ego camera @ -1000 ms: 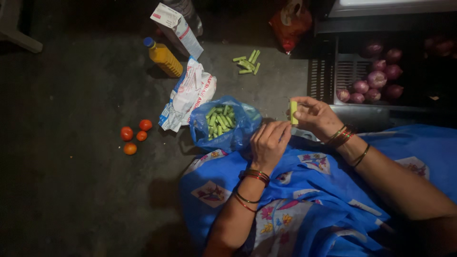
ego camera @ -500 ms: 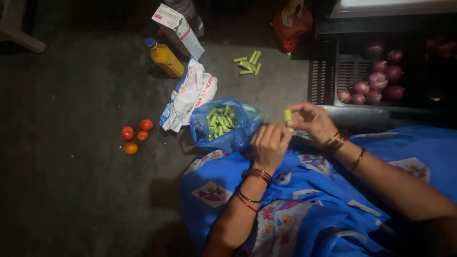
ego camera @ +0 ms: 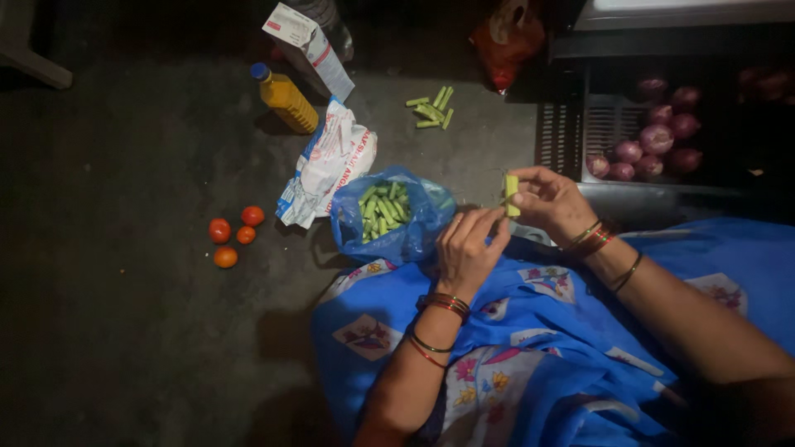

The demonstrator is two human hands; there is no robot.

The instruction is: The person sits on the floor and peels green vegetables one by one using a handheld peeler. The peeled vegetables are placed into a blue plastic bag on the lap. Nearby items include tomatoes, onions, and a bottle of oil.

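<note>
My right hand (ego camera: 548, 201) pinches a short pale green vegetable piece (ego camera: 512, 194) upright between thumb and fingers. My left hand (ego camera: 469, 248) is curled just below and left of it, fingertips close to the piece's lower end; whether they touch it I cannot tell. Both wrists wear red and gold bangles. A blue plastic bag (ego camera: 396, 217) full of green pods sits on the floor just left of my left hand. Blue patterned cloth (ego camera: 530, 348) covers my lap under both arms.
Cut green pieces (ego camera: 433, 109) lie on the dark floor farther off. A yellow bottle (ego camera: 284, 98), a white box (ego camera: 307, 47), a white printed bag (ego camera: 330, 161) and several tomatoes (ego camera: 233, 235) are at left. A dark crate (ego camera: 571, 124) with red onions (ego camera: 654, 136) stands at right.
My right hand dipped toward my left hand with the green piece, then lifted it back up. My left hand stayed close under it, fingers shifting slightly.
</note>
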